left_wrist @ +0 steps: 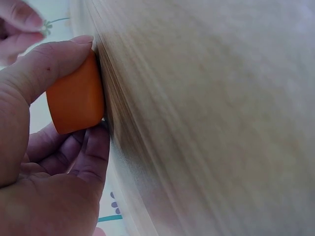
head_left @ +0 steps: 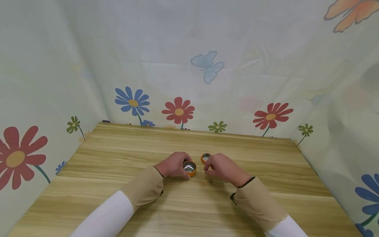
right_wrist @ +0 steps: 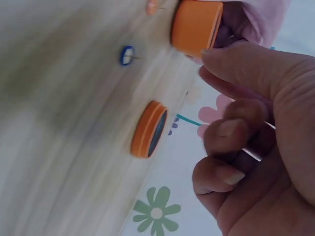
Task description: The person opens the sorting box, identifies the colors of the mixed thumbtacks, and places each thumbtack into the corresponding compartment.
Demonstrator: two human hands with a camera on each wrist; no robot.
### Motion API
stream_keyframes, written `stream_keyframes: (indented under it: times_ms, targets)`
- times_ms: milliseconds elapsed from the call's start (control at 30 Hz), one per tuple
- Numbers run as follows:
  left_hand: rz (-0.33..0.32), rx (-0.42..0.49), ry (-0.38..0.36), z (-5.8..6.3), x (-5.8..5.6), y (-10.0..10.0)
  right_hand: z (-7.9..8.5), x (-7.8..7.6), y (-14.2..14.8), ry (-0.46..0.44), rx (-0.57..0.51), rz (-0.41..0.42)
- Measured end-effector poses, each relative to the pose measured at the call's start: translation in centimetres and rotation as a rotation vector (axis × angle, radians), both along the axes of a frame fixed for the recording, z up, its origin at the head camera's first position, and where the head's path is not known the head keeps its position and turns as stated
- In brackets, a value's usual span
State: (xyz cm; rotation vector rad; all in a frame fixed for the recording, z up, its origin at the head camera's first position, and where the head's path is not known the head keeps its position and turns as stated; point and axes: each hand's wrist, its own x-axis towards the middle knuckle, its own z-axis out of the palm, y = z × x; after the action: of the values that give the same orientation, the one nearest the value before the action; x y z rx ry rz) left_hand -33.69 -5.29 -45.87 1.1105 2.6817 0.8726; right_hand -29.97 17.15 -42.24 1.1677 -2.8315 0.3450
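Note:
My left hand (head_left: 174,164) grips a small round orange tin (head_left: 189,173) from its left side, thumb in front and fingers around the back. Its silvery inside faces up, with small things at the bottom too small to tell. My right hand (head_left: 224,168) hovers just right of the tin, thumb and index finger slightly apart, the other fingers loosely curled. Nothing shows between its fingertips. Below it on the table lie a blue-rimmed thumbtack (right_wrist: 127,56) and an orange thumbtack (right_wrist: 152,6). An orange lid (right_wrist: 148,129) lies behind the right hand, partly covered in the head view.
The wood-grain table (head_left: 142,144) stretches around the hands. A pale backdrop (head_left: 165,42) printed with flowers and butterflies stands behind it and at both sides. A small dark object (head_left: 106,121) sits at the far left corner.

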Motion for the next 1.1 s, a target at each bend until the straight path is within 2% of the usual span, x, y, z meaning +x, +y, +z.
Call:
stream_keyframes:
  times_ms: [100,267,500,1100]
  targets:
    - [-0.001,0.001,0.006,-0.1,-0.1,0.0,-0.5,0.5,0.6,-0.029,0.003,-0.022]
    - [0.006,-0.014,0.021,-0.3,-0.2,0.0,-1.3,0.9,1.2,0.020,-0.005,0.005]
    - [0.010,-0.022,0.016,-0.2,-0.1,0.0,-1.8,1.4,1.5,0.017,-0.005,0.002]
    - [0.010,-0.017,0.011,-0.2,-0.1,0.0,-2.4,1.2,1.3,0.066,0.076,-0.011]
